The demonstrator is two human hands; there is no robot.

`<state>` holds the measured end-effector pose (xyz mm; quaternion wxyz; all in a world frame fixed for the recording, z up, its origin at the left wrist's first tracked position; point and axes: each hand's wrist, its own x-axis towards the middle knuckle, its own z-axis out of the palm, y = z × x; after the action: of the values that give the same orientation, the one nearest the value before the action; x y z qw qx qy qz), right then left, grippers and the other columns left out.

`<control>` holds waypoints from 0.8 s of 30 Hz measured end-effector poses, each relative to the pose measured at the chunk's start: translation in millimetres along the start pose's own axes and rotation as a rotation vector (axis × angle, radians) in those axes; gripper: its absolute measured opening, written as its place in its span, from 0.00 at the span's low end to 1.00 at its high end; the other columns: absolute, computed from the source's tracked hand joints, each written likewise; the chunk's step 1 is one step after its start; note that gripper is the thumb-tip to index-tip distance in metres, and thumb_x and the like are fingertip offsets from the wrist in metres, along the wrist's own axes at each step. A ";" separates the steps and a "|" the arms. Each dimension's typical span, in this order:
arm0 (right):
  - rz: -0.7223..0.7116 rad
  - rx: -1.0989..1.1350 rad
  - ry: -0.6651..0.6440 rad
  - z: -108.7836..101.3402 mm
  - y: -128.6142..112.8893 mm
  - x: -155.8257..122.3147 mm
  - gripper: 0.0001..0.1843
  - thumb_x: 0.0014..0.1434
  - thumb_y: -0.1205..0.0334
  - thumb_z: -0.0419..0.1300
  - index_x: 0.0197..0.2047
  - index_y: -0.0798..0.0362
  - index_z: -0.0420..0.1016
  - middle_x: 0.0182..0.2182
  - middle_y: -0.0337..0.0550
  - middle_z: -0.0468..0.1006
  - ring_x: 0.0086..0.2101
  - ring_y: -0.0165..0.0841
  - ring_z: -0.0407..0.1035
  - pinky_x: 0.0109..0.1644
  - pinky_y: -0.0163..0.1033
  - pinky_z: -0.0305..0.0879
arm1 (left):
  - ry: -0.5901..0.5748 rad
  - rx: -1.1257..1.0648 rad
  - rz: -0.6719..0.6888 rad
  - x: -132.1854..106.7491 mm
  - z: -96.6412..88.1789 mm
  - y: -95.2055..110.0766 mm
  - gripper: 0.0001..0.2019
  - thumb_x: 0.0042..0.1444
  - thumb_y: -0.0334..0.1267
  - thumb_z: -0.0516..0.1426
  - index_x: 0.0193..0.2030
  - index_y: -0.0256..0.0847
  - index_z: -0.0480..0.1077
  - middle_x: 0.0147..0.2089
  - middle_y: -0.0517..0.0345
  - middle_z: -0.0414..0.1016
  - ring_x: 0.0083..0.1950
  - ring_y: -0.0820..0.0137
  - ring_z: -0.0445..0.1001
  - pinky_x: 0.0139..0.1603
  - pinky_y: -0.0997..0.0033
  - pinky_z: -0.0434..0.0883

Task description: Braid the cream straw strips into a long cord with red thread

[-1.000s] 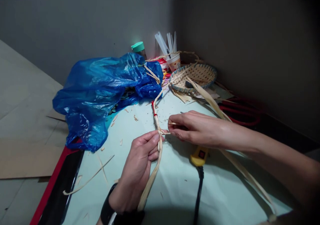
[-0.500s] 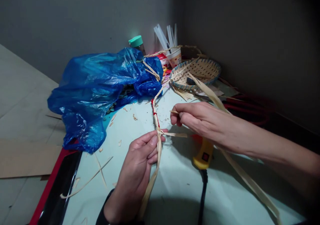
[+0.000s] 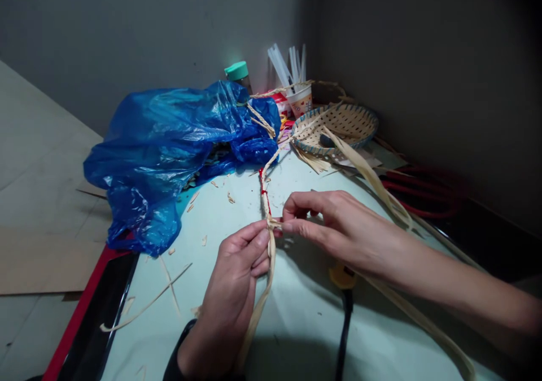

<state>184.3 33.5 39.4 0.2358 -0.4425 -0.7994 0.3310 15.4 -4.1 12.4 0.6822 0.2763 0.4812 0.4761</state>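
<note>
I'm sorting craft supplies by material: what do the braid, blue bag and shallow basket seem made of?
Braid: probably dried plant fibre, matte, judging by its pale, flat strands.
Blue bag: thin plastic film, glossy; it crinkles and shines.
Basket: perhaps bamboo, fairly matte; woven strips show.

The straw-coloured braid (image 3: 266,203) is marked with red thread (image 3: 263,192); the bag (image 3: 161,127) is tinted blue, the desk (image 3: 161,341) pale green; the blue-edged tan basket (image 3: 353,122) is patterned with dark spots.
</note>
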 end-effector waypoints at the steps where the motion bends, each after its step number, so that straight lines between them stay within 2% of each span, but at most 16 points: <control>1: 0.001 0.001 0.021 1.8 1.7 0.9 0.09 0.62 0.59 0.55 0.32 0.51 0.70 0.29 0.36 0.73 0.31 0.29 0.64 0.34 0.34 0.54 | 0.001 -0.002 0.003 -0.1 -0.3 -0.2 0.07 0.55 0.31 0.59 0.40 0.32 0.76 0.26 0.63 0.60 0.22 0.84 0.46 0.20 0.84 0.49; 4: 0.005 0.011 0.033 5.4 6.0 3.5 0.08 0.62 0.58 0.55 0.34 0.52 0.72 0.33 0.38 0.73 0.35 0.30 0.65 0.37 0.34 0.55 | -0.002 -0.005 0.013 -0.5 -0.8 -0.3 0.08 0.56 0.31 0.59 0.42 0.32 0.76 0.27 0.63 0.59 0.23 0.84 0.46 0.20 0.84 0.49; 8: 0.069 0.091 -0.058 6.9 8.7 5.6 0.08 0.62 0.58 0.54 0.33 0.52 0.70 0.29 0.37 0.74 0.30 0.29 0.64 0.32 0.34 0.53 | -0.006 -0.021 0.009 -0.3 -0.7 -0.1 0.09 0.57 0.31 0.58 0.43 0.32 0.75 0.29 0.61 0.61 0.23 0.84 0.45 0.20 0.83 0.48; 15: 0.112 0.119 -0.050 9.6 13.3 6.5 0.12 0.61 0.52 0.54 0.34 0.52 0.70 0.28 0.38 0.73 0.30 0.30 0.64 0.31 0.34 0.52 | -0.015 -0.048 0.014 -0.4 -0.2 -0.7 0.10 0.57 0.32 0.58 0.44 0.31 0.75 0.28 0.62 0.59 0.23 0.83 0.43 0.20 0.83 0.47; 24: 0.160 0.293 -0.107 16.1 17.3 7.8 0.14 0.60 0.51 0.55 0.32 0.53 0.68 0.26 0.38 0.73 0.28 0.29 0.64 0.29 0.32 0.55 | -0.019 -0.038 0.018 -2.1 -1.1 -0.5 0.11 0.56 0.31 0.59 0.45 0.31 0.76 0.28 0.61 0.59 0.23 0.83 0.43 0.20 0.83 0.48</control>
<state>179.2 41.8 16.5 0.2278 -0.4473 -0.7163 0.4848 14.5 -6.3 12.3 0.6877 0.2720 0.4632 0.4885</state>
